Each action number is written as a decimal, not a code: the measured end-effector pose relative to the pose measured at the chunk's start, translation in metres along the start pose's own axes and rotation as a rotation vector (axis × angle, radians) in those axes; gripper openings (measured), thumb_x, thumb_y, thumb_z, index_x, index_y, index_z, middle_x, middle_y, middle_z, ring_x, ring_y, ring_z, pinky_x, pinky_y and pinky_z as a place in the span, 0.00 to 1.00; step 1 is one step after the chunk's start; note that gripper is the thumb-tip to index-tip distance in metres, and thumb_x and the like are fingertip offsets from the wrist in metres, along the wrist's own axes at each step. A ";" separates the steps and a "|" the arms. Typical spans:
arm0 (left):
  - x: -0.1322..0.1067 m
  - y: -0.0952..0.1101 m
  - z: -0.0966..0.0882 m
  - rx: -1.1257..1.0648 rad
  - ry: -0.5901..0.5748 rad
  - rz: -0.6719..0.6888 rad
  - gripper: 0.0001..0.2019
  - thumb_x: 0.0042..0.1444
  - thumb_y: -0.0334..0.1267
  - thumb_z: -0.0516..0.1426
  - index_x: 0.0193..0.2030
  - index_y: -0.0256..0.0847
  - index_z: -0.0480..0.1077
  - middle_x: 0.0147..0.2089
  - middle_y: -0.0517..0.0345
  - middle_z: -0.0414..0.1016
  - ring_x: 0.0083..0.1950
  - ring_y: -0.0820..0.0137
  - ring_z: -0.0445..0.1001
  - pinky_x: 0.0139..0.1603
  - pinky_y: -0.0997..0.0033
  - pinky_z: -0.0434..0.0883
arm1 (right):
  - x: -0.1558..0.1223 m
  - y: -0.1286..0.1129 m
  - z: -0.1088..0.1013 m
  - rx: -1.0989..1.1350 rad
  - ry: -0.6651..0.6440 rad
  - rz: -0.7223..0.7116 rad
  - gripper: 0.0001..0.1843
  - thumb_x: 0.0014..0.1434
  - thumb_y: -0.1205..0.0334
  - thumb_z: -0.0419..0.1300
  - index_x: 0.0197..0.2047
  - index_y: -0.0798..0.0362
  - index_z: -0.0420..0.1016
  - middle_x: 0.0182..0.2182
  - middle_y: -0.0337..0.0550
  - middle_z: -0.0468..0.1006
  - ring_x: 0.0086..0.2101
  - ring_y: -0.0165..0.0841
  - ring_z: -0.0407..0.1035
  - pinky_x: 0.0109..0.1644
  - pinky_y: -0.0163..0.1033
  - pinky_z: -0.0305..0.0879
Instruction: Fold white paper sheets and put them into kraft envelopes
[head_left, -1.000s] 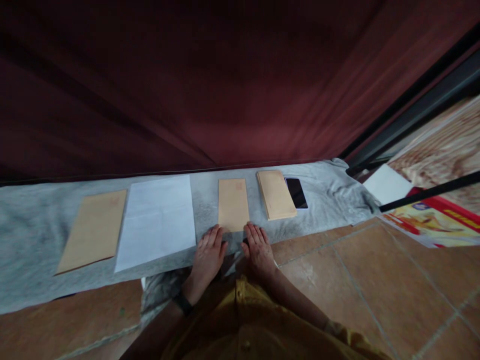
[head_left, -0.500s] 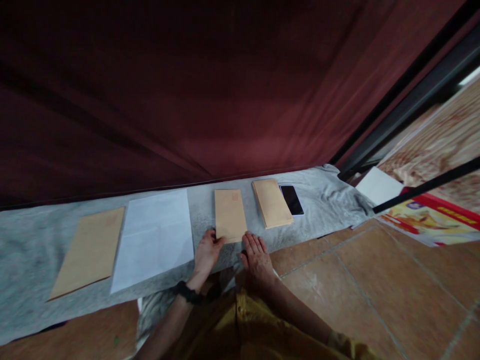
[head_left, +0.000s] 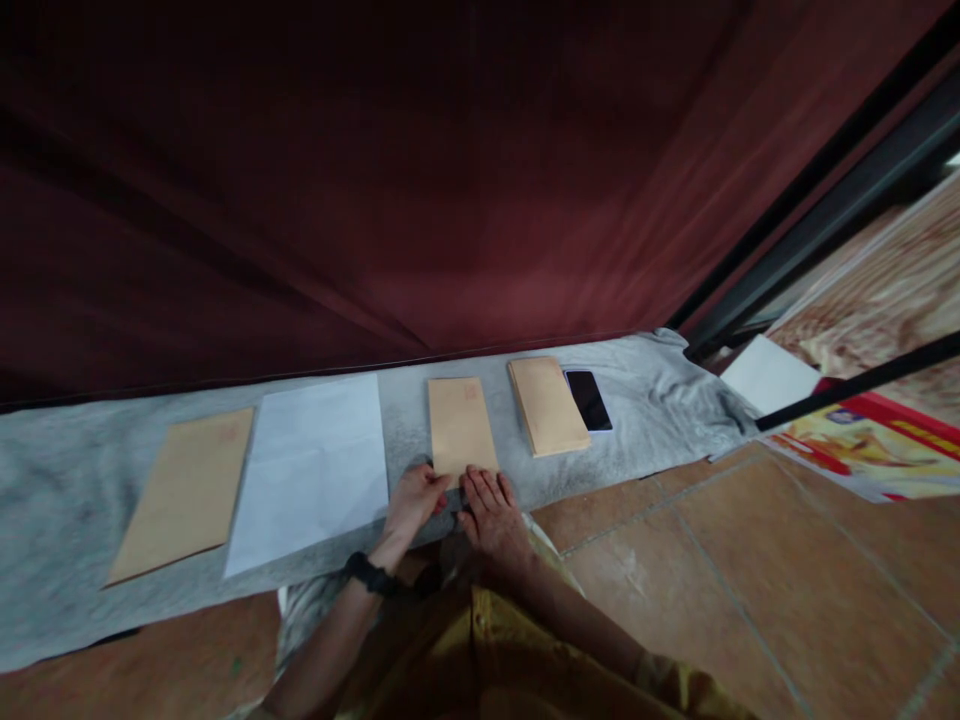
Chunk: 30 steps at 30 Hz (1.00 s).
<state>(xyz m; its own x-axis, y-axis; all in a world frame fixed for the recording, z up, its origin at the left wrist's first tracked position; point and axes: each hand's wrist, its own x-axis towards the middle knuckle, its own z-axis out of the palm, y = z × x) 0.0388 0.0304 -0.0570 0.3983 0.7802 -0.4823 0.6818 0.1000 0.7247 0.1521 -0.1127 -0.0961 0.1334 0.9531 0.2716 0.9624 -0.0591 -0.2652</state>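
A brown paper envelope (head_left: 459, 420) with a faint reddish mark lies flat in front of me on the grey cloth. My left hand (head_left: 417, 500) pinches its near left corner between thumb and fingers. Across the near edge of the same envelope rests my right hand (head_left: 492, 510), fingers stretched out and lying flat. To the right is a stack of brown envelopes (head_left: 549, 405). White paper (head_left: 315, 470) lies to the left of my hands, and another brown envelope (head_left: 184, 495) is beyond it at the far left.
A phone (head_left: 589, 400) lies beside the stack on the grey cloth (head_left: 660, 400). Behind the strip hangs a dark red curtain (head_left: 450, 200). At right, a black metal bar (head_left: 862, 380) crosses a colourful printed box (head_left: 877, 440). Brown floor tiles (head_left: 675, 570) show below.
My right hand has slid left along the envelope's near edge, from its right corner to its middle. My left hand stays at the left corner.
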 end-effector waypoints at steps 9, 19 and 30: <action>-0.001 0.002 -0.001 0.034 -0.005 -0.034 0.07 0.62 0.40 0.56 0.34 0.42 0.67 0.19 0.63 0.73 0.22 0.70 0.75 0.26 0.75 0.67 | -0.014 0.019 -0.011 -0.037 -0.022 0.100 0.29 0.74 0.56 0.49 0.73 0.58 0.58 0.69 0.52 0.64 0.68 0.43 0.59 0.73 0.55 0.51; -0.044 -0.001 0.025 0.669 0.407 0.485 0.15 0.70 0.38 0.47 0.49 0.39 0.73 0.42 0.45 0.81 0.46 0.59 0.80 0.50 0.62 0.74 | -0.018 0.022 -0.021 -0.036 -0.025 0.084 0.30 0.74 0.58 0.47 0.74 0.60 0.55 0.70 0.54 0.62 0.69 0.42 0.55 0.74 0.53 0.47; -0.050 -0.035 0.051 0.747 0.300 0.810 0.25 0.70 0.42 0.48 0.69 0.33 0.65 0.70 0.43 0.67 0.71 0.57 0.65 0.71 0.53 0.64 | -0.018 0.025 -0.021 -0.031 -0.022 0.068 0.29 0.73 0.60 0.49 0.72 0.62 0.58 0.69 0.56 0.64 0.69 0.42 0.54 0.74 0.53 0.49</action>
<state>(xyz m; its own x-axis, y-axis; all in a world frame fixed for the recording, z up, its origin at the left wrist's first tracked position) 0.0260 -0.0432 -0.0834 0.7931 0.5741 0.2036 0.5259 -0.8140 0.2466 0.1782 -0.1378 -0.0881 0.1934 0.9530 0.2332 0.9582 -0.1324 -0.2538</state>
